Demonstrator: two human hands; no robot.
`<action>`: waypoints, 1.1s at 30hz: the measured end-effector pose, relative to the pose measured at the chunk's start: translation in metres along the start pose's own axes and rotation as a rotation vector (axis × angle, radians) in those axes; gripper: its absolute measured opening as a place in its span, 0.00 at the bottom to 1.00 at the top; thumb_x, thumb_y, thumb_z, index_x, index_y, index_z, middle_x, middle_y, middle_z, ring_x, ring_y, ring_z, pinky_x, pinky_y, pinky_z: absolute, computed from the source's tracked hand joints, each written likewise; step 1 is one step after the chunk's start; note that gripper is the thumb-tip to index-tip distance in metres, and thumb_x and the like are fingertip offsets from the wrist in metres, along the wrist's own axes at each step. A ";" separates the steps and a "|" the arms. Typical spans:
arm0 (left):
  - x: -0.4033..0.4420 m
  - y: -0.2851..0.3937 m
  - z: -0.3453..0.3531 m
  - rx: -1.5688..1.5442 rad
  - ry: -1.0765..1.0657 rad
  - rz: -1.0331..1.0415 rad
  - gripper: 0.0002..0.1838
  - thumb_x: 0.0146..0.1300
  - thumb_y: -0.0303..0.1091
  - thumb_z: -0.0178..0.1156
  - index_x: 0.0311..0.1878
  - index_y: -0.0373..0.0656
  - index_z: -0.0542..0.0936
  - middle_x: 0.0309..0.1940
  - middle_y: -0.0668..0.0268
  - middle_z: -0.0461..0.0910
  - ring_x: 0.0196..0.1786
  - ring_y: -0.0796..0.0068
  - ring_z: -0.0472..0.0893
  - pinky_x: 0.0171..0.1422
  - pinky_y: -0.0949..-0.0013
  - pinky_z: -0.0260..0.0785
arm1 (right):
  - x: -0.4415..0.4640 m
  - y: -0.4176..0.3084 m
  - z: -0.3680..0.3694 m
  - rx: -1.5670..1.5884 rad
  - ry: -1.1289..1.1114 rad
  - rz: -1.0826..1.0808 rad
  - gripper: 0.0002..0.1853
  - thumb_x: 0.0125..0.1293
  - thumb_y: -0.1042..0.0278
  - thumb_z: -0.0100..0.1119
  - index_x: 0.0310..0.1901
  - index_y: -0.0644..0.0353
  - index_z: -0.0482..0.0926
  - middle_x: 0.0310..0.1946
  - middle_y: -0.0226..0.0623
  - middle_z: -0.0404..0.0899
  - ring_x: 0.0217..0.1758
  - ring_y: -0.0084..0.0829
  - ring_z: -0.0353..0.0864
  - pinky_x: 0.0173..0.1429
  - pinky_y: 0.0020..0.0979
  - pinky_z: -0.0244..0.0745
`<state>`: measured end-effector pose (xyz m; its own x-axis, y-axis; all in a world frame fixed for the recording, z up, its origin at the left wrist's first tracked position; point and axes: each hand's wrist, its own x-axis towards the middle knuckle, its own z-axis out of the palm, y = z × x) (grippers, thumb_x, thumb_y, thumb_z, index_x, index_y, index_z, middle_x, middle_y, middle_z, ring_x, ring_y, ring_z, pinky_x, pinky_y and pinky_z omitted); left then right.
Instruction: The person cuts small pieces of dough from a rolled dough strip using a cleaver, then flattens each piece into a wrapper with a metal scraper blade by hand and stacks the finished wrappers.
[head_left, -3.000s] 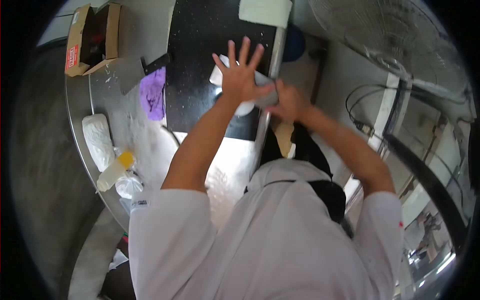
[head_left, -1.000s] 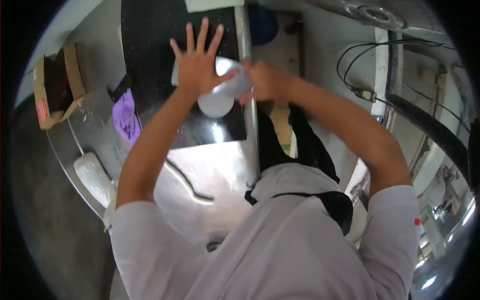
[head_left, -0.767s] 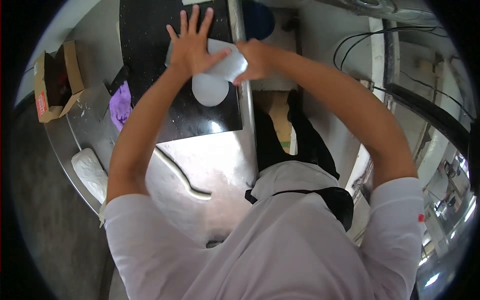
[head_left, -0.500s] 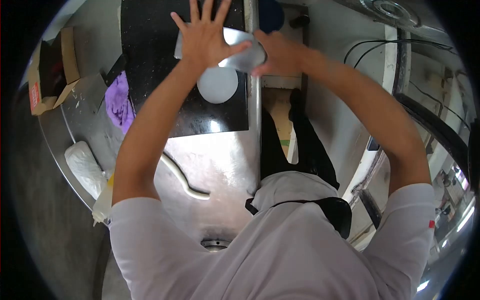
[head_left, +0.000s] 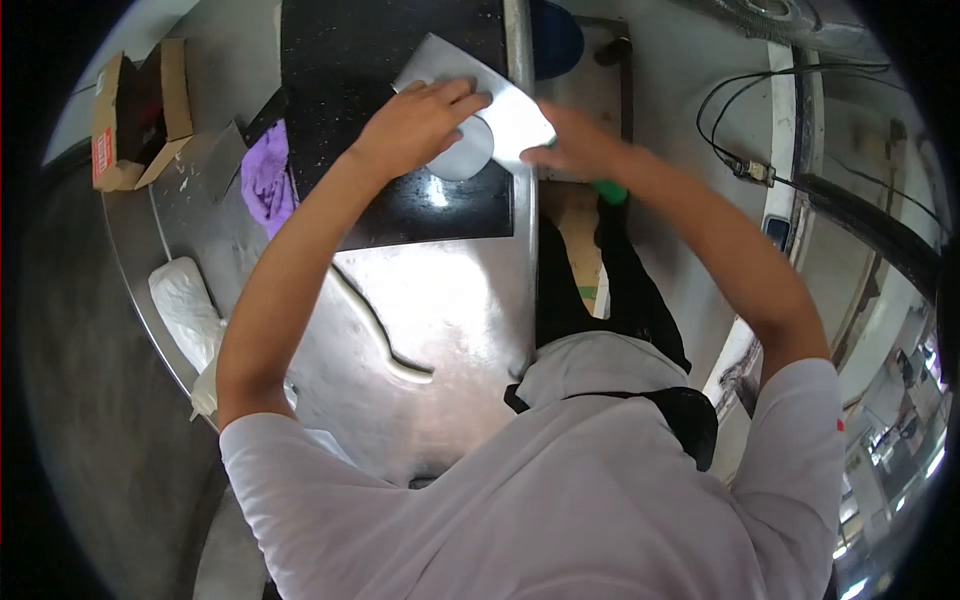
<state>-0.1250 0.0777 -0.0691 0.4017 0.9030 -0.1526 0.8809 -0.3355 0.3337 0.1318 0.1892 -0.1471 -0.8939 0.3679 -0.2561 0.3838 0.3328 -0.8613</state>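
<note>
Disc [head_left: 465, 155] partly covered by L grip [head_left: 415, 122] (nearer), fingers bent, pinch unclear; blade [head_left: 515, 125], slanted upper-L to lower-R, held at R end by R grip [head_left: 578, 140].

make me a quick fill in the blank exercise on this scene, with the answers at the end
1. The cloth between the cardboard box and the board is coloured ____.
2. Around the left hand and the shiny metal piece, the board's surface is coloured ____.
3. The blurred thing just below the wrist of the right hand is coloured ____.
4. Of the person's two hands, the one nearer the cardboard box is the ____ hand.

Missing words: purple; black; green; left
</note>
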 end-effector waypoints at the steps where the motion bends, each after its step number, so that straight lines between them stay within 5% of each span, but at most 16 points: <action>1: 0.005 -0.002 0.006 0.004 0.018 -0.020 0.30 0.57 0.29 0.73 0.64 0.47 0.76 0.58 0.63 0.81 0.66 0.57 0.78 0.69 0.55 0.70 | -0.016 -0.006 0.005 0.054 -0.009 0.047 0.32 0.64 0.55 0.73 0.65 0.62 0.75 0.56 0.53 0.84 0.62 0.52 0.83 0.66 0.47 0.76; 5: 0.017 0.005 -0.024 0.085 -0.115 -0.048 0.15 0.54 0.23 0.71 0.44 0.42 0.79 0.48 0.60 0.84 0.56 0.53 0.82 0.63 0.55 0.74 | -0.055 -0.033 0.017 -0.002 -0.079 0.209 0.34 0.64 0.57 0.74 0.66 0.65 0.71 0.58 0.55 0.82 0.62 0.49 0.82 0.67 0.45 0.74; 7: 0.018 0.006 -0.037 0.008 -0.205 -0.100 0.13 0.54 0.23 0.71 0.42 0.41 0.79 0.46 0.59 0.84 0.55 0.52 0.83 0.61 0.54 0.74 | -0.077 -0.020 0.041 0.089 -0.206 0.085 0.34 0.65 0.55 0.73 0.65 0.67 0.70 0.54 0.57 0.83 0.57 0.52 0.84 0.62 0.46 0.77; 9: 0.013 0.001 -0.048 -0.067 -0.281 -0.167 0.12 0.54 0.22 0.71 0.41 0.40 0.80 0.45 0.58 0.84 0.53 0.52 0.83 0.60 0.53 0.74 | -0.102 -0.047 0.053 -0.150 -0.281 0.211 0.34 0.66 0.56 0.73 0.64 0.67 0.70 0.48 0.58 0.84 0.51 0.55 0.86 0.54 0.47 0.79; 13: -0.012 -0.016 -0.058 -0.449 -0.177 -0.374 0.09 0.57 0.25 0.69 0.40 0.38 0.80 0.39 0.56 0.85 0.47 0.54 0.85 0.54 0.55 0.76 | -0.127 -0.055 0.036 -0.028 -0.307 0.238 0.28 0.65 0.55 0.74 0.56 0.66 0.73 0.44 0.59 0.84 0.47 0.57 0.86 0.50 0.48 0.79; 15: -0.026 -0.039 -0.043 -0.719 0.007 -0.504 0.09 0.61 0.24 0.69 0.40 0.38 0.77 0.32 0.63 0.82 0.35 0.70 0.83 0.44 0.63 0.75 | -0.130 -0.061 0.011 0.006 -0.341 0.230 0.26 0.64 0.55 0.74 0.51 0.65 0.73 0.44 0.62 0.84 0.49 0.59 0.85 0.52 0.49 0.78; 18: -0.044 -0.079 -0.027 -0.890 0.109 -0.626 0.08 0.63 0.25 0.69 0.40 0.40 0.78 0.32 0.69 0.80 0.37 0.79 0.80 0.43 0.68 0.74 | -0.116 -0.067 -0.022 -0.049 -0.422 0.337 0.26 0.63 0.55 0.75 0.51 0.66 0.74 0.43 0.61 0.84 0.50 0.57 0.86 0.52 0.47 0.79; 23: -0.029 -0.107 -0.067 -1.224 0.357 -0.755 0.09 0.65 0.26 0.69 0.43 0.40 0.78 0.35 0.66 0.82 0.38 0.78 0.83 0.37 0.74 0.77 | -0.052 -0.046 -0.055 -0.041 -0.489 0.185 0.25 0.62 0.57 0.76 0.52 0.64 0.77 0.45 0.53 0.85 0.52 0.50 0.86 0.53 0.45 0.78; 28: 0.024 -0.150 -0.119 -1.388 0.639 -0.805 0.09 0.70 0.28 0.67 0.47 0.42 0.76 0.43 0.65 0.83 0.46 0.76 0.85 0.49 0.70 0.84 | 0.044 -0.057 -0.100 -0.127 -0.631 0.103 0.23 0.63 0.58 0.76 0.51 0.65 0.78 0.43 0.56 0.85 0.51 0.56 0.85 0.52 0.46 0.78; 33: 0.040 -0.211 -0.081 -1.272 0.776 -1.012 0.18 0.62 0.28 0.74 0.50 0.37 0.77 0.39 0.63 0.84 0.40 0.73 0.86 0.45 0.68 0.85 | 0.089 -0.050 -0.132 -0.133 -0.645 0.124 0.26 0.62 0.59 0.76 0.55 0.65 0.77 0.47 0.57 0.86 0.52 0.55 0.87 0.56 0.47 0.80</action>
<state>-0.3152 0.2066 -0.0701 -0.6401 0.6374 -0.4289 -0.1772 0.4208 0.8897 0.0637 0.3201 -0.0686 -0.7846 -0.1689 -0.5965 0.4813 0.4405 -0.7578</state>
